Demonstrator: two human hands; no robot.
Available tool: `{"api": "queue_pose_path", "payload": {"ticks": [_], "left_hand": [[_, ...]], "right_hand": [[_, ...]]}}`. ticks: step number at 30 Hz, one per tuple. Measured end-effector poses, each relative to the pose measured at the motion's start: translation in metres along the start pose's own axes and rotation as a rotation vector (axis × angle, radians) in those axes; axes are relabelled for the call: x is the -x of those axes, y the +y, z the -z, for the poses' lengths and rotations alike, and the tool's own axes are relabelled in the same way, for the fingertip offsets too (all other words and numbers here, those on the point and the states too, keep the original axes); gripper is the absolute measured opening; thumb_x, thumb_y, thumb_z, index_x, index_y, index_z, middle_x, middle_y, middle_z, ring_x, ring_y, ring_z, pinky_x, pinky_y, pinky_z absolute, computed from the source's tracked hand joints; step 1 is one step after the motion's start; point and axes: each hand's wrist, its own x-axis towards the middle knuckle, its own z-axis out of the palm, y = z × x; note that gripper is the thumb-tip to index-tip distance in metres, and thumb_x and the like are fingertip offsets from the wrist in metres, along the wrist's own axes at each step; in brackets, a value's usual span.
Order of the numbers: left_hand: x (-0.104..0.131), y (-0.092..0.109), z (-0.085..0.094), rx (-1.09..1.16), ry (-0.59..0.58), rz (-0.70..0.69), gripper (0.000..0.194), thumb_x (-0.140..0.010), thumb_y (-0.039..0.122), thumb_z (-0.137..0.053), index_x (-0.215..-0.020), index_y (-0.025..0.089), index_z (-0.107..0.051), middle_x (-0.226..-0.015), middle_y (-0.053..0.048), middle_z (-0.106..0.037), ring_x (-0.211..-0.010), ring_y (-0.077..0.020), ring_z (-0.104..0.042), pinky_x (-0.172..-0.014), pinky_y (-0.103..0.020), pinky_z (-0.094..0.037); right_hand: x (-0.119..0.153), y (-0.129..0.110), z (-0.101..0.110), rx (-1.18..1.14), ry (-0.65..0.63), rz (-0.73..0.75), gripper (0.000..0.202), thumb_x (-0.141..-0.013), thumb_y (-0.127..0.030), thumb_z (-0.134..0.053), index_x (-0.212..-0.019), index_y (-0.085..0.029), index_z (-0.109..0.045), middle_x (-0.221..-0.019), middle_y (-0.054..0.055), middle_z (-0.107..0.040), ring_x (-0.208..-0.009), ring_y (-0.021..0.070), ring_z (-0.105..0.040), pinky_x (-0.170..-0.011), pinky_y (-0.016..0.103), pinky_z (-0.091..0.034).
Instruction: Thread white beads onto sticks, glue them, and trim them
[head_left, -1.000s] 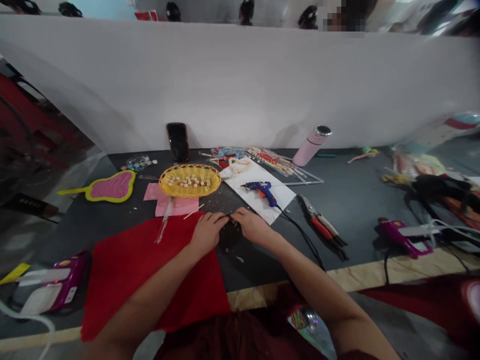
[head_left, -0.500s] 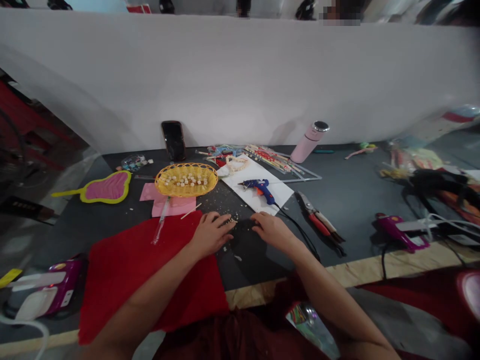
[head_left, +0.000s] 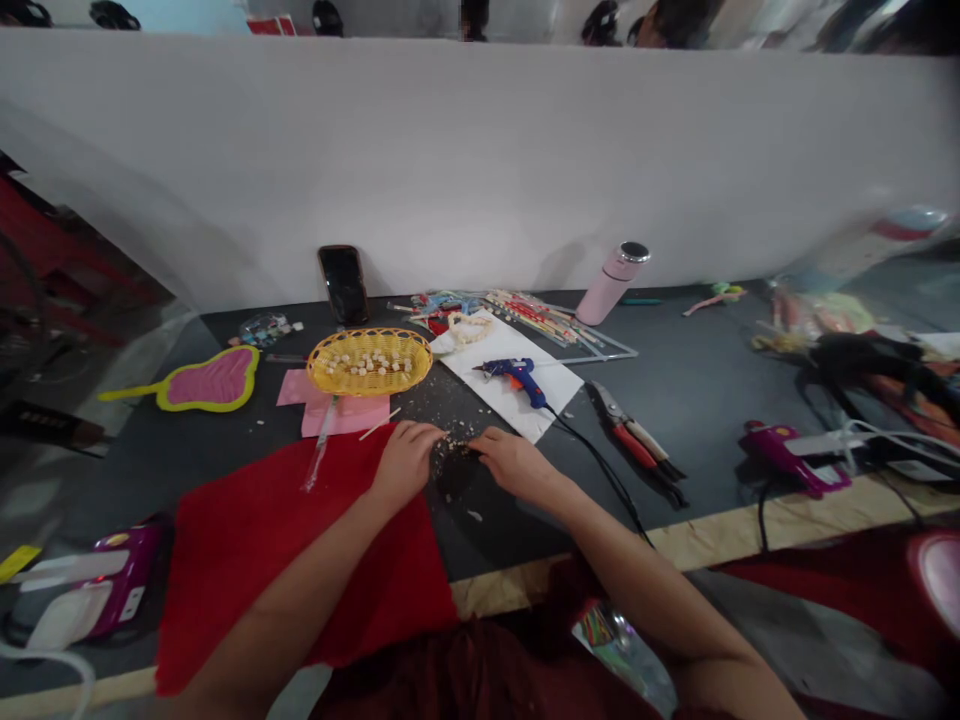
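My left hand (head_left: pixel 407 462) is at the upper right corner of the red cloth (head_left: pixel 300 530), its fingers drawn together and bent. Opposite it, my right hand (head_left: pixel 517 466) has its thumb and fingers pinched, low over the dark table. Small pale crumbs (head_left: pixel 452 441) lie scattered between the two sets of fingertips. What either hand pinches, if anything, is too small to make out. Just above my left hand stands a yellow woven basket (head_left: pixel 369 388) with white bits in it. A blue glue gun (head_left: pixel 520 377) rests on white paper (head_left: pixel 531 424) beyond my right hand.
Red-handled pruning shears (head_left: pixel 634 432) and the glue gun's cord lie at right. A pink thermos (head_left: pixel 611 285) and a phone (head_left: pixel 343 284) stand by the white partition (head_left: pixel 480 150). Pink paper (head_left: pixel 319 418), a yellow-edged pink paddle shape (head_left: pixel 210 380) and a purple device (head_left: pixel 124 580) are at left.
My left hand's spread fingers have drawn together. My right hand has shifted left and slightly down, so the fingertips are closer together over the crumbs.
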Motion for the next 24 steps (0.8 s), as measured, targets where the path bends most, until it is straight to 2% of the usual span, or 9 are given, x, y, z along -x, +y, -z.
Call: {"api": "queue_pose_path", "payload": {"ticks": [6,12,18,24], "left_hand": [[0.001,-0.005,-0.001,0.130,0.102,0.110,0.028,-0.083,0.012,-0.040,-0.097,0.019,-0.063,-0.096,-0.006,-0.065,-0.095,-0.0187,-0.055,-0.087,-0.036,-0.045],[0.001,-0.004,0.000,0.219,0.155,0.171,0.025,-0.084,0.013,-0.041,-0.093,0.020,-0.063,-0.095,-0.005,-0.065,-0.094,-0.0178,-0.057,-0.086,-0.035,-0.046],[0.000,-0.005,0.001,0.260,0.167,0.203,0.025,-0.083,0.011,-0.042,-0.091,0.019,-0.064,-0.093,-0.004,-0.065,-0.092,-0.0169,-0.058,-0.086,-0.034,-0.047],[0.000,-0.005,0.001,0.269,0.149,0.208,0.025,-0.082,0.011,-0.042,-0.090,0.019,-0.064,-0.094,-0.005,-0.065,-0.092,-0.0177,-0.058,-0.086,-0.035,-0.047]], "right_hand": [[-0.007,-0.001,0.010,-0.022,0.059,-0.021,0.022,-0.088,-0.018,-0.048,-0.106,-0.018,-0.061,-0.101,0.006,-0.061,-0.093,0.0155,-0.059,-0.082,0.024,-0.041],[-0.020,-0.017,0.017,0.083,0.026,-0.031,0.022,-0.092,-0.025,-0.043,-0.099,-0.021,-0.063,-0.097,0.005,-0.062,-0.090,0.0145,-0.059,-0.074,0.022,-0.040],[-0.031,-0.016,0.006,0.172,0.015,-0.035,0.020,-0.091,-0.025,-0.043,-0.089,-0.022,-0.063,-0.094,0.004,-0.061,-0.086,0.0157,-0.060,-0.066,0.023,-0.038],[-0.031,-0.007,0.008,0.158,0.072,-0.084,0.024,-0.093,-0.025,-0.036,-0.097,-0.020,-0.060,-0.097,0.005,-0.060,-0.084,0.0146,-0.058,-0.064,0.022,-0.037]]}}
